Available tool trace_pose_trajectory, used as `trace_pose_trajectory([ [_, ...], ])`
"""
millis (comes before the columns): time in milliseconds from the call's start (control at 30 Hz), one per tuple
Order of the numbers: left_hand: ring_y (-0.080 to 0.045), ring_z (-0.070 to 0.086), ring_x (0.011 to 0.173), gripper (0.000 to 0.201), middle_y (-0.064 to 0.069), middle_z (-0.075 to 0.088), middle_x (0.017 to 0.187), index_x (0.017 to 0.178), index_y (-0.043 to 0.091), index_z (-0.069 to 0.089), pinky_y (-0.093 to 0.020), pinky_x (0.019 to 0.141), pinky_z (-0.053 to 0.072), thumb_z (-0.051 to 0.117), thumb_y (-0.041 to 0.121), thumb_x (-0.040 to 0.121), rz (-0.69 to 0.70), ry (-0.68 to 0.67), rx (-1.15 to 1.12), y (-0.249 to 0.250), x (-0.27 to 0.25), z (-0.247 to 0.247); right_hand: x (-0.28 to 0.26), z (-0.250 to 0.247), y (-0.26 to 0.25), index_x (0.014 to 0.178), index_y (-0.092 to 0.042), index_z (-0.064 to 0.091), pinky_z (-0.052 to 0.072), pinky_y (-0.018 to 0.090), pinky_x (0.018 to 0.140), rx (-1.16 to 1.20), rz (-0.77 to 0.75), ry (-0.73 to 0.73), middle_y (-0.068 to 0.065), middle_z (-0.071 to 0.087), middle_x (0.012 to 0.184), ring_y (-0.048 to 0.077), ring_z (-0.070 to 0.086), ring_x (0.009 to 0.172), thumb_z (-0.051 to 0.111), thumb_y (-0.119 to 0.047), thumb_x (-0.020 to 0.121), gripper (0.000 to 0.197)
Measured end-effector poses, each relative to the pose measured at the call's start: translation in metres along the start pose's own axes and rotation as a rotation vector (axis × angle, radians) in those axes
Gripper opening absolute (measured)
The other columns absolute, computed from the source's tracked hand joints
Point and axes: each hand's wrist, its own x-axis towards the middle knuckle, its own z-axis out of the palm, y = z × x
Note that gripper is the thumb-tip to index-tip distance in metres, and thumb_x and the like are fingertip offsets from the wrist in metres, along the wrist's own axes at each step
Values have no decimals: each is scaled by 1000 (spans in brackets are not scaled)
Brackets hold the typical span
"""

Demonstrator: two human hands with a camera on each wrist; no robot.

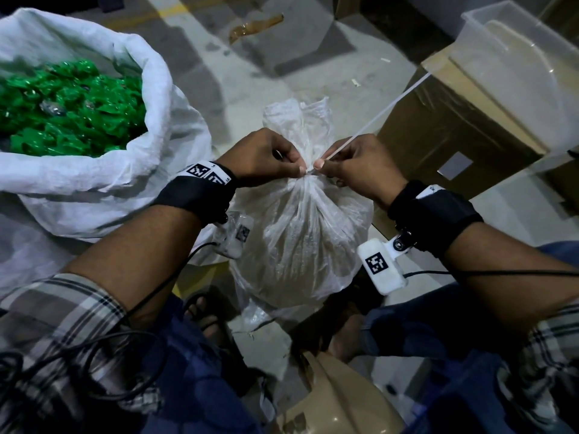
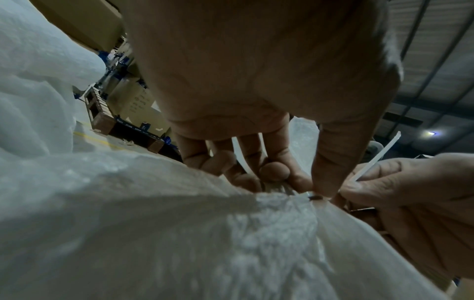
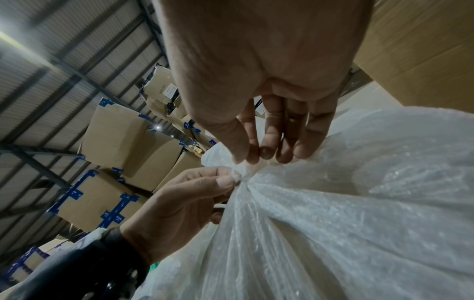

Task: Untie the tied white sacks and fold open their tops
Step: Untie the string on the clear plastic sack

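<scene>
Between the person's forearms stands a translucent white plastic sack [image 1: 300, 233], its neck bunched and bound by a thin white plastic tie strip [image 1: 376, 119]. The left hand [image 1: 266, 158] pinches the gathered neck at the knot, thumb and fingers curled on the plastic. The right hand [image 1: 357, 170] pinches the tie strip right beside it, thumbs almost touching; the strip's free end runs up and away beyond that hand. Left of the left hand a large white woven sack [image 1: 163, 98] gapes open over green wrapped pieces [image 1: 72, 111]. Beyond the right hand sits a brown cardboard box [image 1: 463, 120].
</scene>
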Motion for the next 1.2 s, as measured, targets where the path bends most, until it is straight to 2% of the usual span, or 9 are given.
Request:
trace_pose_trajectory([
  [167,2,58,64,14,12,70,69,76,24,77,-21,69,46,75,38,73,-41,30,21,-1,3,1,-6,0,-6,81,-14,78,58,46,78,6,-83,-23,2,74,78,12,67,72,79,-28,83,15],
  [267,6,57,62,14,16,68,67,72,25,74,-15,63,44,74,39,73,-51,69,44,-2,4,4,-12,5,-9,91,-21,76,57,40,80,-74,-188,-75,0,74,86,14,69,81,78,-23,82,10],
  [367,8,56,65,10,13,66,73,72,26,69,-6,58,39,71,36,75,-50,101,110,-2,4,6,-12,11,-4,103,-20,73,57,37,82,-151,-228,-72,3,72,94,15,67,87,75,-13,82,22],
  [567,-11,65,82,14,6,70,86,84,21,73,-32,78,51,66,32,81,-27,22,130,-1,-2,4,-8,19,7,97,-17,76,55,35,78,-182,-327,39,-5,66,88,7,60,78,79,-21,84,14],
  [700,-13,64,88,12,6,67,92,89,22,73,-37,85,51,68,32,83,1,-20,125,-3,-7,-1,-6,21,10,92,-27,70,52,38,74,-314,-398,7,-8,59,86,10,55,79,70,-31,90,4],
  [800,-17,65,91,11,2,67,96,90,19,73,-40,88,51,69,29,85,25,-38,101,-2,-9,-1,-6,24,12,92,-31,60,46,33,72,-384,-420,-39,-5,52,90,11,51,82,61,-24,92,7],
  [900,-22,65,96,11,-3,70,101,93,16,72,-44,93,50,69,26,88,24,-57,81,1,-8,-4,-4,19,9,101,-31,61,45,30,79,-390,-363,-71,0,53,98,16,54,90,60,-22,93,12],
  [1033,-26,67,94,6,-10,74,99,90,19,72,-41,91,49,69,21,85,4,-76,-24,2,-9,-10,-4,13,6,96,-33,69,47,27,76,-320,-289,-20,-2,56,96,11,57,84,70,-31,89,7],
  [1200,-24,58,83,20,-30,68,100,98,0,70,-38,81,44,69,16,86,-7,-101,-187,1,-15,-9,-9,13,1,90,-25,75,42,28,70,-95,-180,-91,-4,60,86,7,53,75,76,-39,85,15],
])
